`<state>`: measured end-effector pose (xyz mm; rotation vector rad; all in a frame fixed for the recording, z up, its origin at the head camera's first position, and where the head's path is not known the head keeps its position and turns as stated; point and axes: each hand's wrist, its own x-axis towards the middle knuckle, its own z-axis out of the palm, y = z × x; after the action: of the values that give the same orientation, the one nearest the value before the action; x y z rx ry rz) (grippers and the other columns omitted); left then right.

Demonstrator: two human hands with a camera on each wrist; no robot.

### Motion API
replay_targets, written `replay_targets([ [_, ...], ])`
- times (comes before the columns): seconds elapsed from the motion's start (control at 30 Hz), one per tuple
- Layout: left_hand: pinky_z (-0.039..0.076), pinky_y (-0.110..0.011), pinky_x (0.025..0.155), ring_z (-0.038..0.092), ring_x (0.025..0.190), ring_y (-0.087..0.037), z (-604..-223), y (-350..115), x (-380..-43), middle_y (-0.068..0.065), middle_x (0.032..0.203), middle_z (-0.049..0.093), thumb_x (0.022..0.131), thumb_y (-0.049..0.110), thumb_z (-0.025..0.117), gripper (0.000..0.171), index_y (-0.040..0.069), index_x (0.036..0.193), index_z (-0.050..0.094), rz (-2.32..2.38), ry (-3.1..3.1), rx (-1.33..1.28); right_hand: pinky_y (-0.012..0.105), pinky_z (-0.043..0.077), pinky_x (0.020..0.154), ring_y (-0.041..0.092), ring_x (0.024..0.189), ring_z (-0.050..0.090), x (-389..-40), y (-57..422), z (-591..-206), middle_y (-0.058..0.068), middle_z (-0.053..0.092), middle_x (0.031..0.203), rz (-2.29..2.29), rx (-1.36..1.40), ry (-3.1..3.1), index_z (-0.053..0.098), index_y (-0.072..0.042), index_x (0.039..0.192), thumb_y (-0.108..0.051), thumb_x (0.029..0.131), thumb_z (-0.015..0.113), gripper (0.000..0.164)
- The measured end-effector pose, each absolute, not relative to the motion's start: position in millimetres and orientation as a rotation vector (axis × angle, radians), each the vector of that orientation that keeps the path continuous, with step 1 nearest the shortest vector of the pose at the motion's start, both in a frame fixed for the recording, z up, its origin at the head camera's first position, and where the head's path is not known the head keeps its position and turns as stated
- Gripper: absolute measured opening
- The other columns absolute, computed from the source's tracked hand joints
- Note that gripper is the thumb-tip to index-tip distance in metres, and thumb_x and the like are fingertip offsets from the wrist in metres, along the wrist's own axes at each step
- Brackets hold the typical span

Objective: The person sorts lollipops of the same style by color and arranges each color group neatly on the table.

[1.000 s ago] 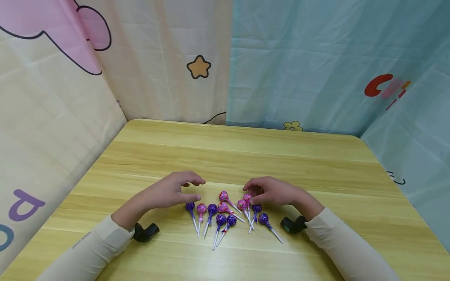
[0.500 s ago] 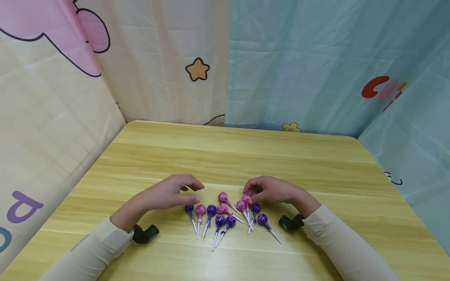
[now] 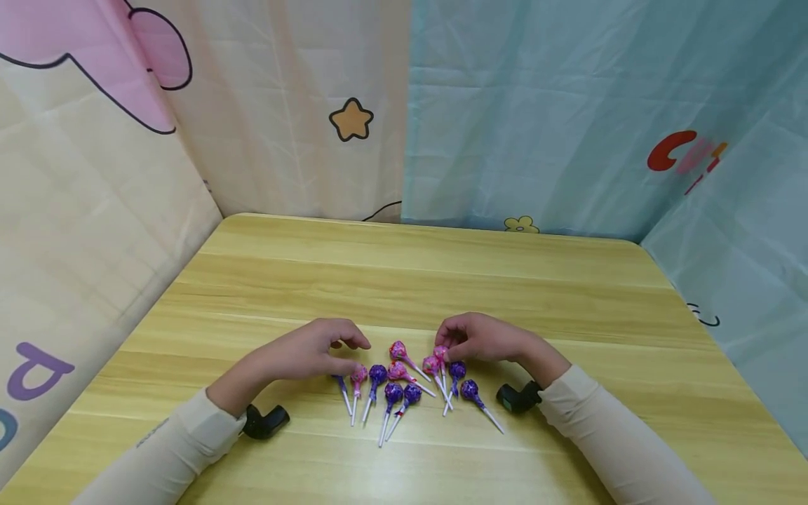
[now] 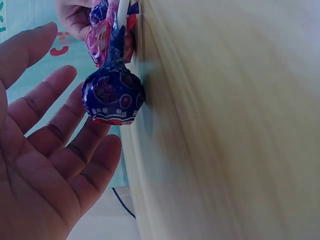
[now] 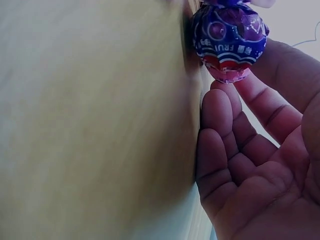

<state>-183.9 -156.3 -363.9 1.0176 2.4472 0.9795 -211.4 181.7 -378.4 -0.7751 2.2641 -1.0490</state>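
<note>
Several wrapped lollipops lie on the table between the hands, some purple, some pink, their white sticks mostly toward the person. My left hand is at the left end of the group, thumb and fingers spread apart. Its thumb hides the head of the leftmost purple lollipop, which the left wrist view shows close by the spread fingers. My right hand has thumb and index finger on a pink lollipop, which seems pinched. A purple lollipop partly covers those fingertips in the right wrist view. Pink lollipops lie mid-group.
The wooden table extends behind and in front of the lollipops. Printed curtains stand along its back and sides. A black wrist camera sits below the left wrist, another black camera by the right.
My left hand has lowered slightly and moved a little right, its thumb now over the leftmost purple lollipop's head. The right hand stays nearly still at the pink lollipop.
</note>
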Motion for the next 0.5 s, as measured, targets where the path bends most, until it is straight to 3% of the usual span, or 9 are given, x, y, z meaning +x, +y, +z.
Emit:
replay_targets([
  [0.5,0.05,-0.042,0.091,0.06,0.105,-0.019,-363.3,-149.2,-181.1,0.004,0.112,0.065,0.091,0.03,0.074,0.029,0.012,0.113,0.07,0.897,2.453,1.034,0.033,0.049,0.072,0.019,0.081,0.056,-212.9,182.2,-379.9,0.003,0.062,0.089,-1.045,-0.773,2.27,0.065,-0.008,0.101,-0.011,0.092,0.071,0.01],
])
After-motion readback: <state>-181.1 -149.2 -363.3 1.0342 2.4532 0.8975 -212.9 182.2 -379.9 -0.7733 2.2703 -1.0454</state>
